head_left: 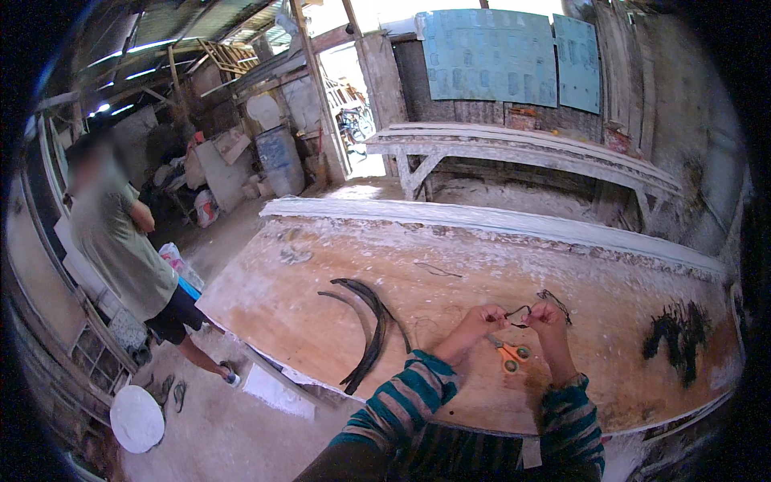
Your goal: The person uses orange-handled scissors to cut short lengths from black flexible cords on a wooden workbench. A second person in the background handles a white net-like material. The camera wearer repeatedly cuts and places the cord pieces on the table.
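Both my hands are raised over the wooden table, with a thin black strip (520, 324) stretched between them in a small loop. My left hand (483, 319) pinches one side of it. The other side is pinched in my right hand (546, 316), and thin dark ends stick out beyond those fingers. Just below my hands lies a pair of scissors (510, 354) with orange handles. Several long curved black strips (373, 329), like cut rubber, rest to the left of my left forearm. At the right end is a tangled heap of short black strips (679, 337).
The table (281, 321) has a worn, white-smeared top and a raised white board (482, 218) along its far edge. A thin loose strand (438, 269) lies beyond my hands. At left stands a person (120, 241) near a white round lid or stool (136, 418). A long bench (522, 145) is behind.
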Tool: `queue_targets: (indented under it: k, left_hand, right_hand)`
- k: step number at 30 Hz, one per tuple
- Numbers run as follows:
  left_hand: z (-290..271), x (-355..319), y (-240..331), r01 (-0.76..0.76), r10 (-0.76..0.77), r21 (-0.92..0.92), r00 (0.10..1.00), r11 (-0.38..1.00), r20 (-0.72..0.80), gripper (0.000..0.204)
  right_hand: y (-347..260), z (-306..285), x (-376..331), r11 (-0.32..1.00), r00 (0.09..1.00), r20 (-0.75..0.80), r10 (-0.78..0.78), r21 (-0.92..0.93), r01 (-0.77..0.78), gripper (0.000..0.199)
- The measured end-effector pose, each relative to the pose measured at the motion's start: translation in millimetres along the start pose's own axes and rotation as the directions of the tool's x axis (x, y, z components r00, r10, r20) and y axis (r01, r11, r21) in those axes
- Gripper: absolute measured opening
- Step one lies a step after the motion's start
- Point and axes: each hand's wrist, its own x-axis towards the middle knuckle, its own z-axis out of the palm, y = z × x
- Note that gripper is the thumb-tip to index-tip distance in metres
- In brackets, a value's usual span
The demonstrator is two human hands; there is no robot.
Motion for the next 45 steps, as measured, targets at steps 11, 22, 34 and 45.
queue_targets:
  k: [11, 22, 34, 45]
  left_hand:
    - [18.6, -1.3, -1.7, 0.086, -0.092, 0.057, 0.989, 0.995, 0.116, 0.018]
    - [-11.7, 10.7, -1.2, -0.028, 0.009, -0.025, 0.829, 0.999, -0.559, 0.007]
    - [-13.3, 10.3, -9.6, -0.024, -0.005, -0.088, 0.949, 0.996, -0.316, 0.002]
    - [5.7, 1.4, -13.8, 0.113, -0.058, -0.146, 0.939, 0.983, 0.338, 0.008]
  right_hand:
    - [14.6, -5.9, 6.3, 0.921, 0.958, -0.187, -0.217, -0.365, 0.137, 0.011]
    - [-26.9, 23.0, -12.1, 0.964, 0.97, 0.242, -0.024, -0.251, 0.086, 0.007]
    - [-54.5, 28.4, -18.8, 0.986, 0.896, 0.416, 0.156, -0.119, -0.116, 0.006]
    - [9.2, -3.7, 4.6, 0.883, 0.967, -0.115, -0.226, -0.444, 0.153, 0.012]
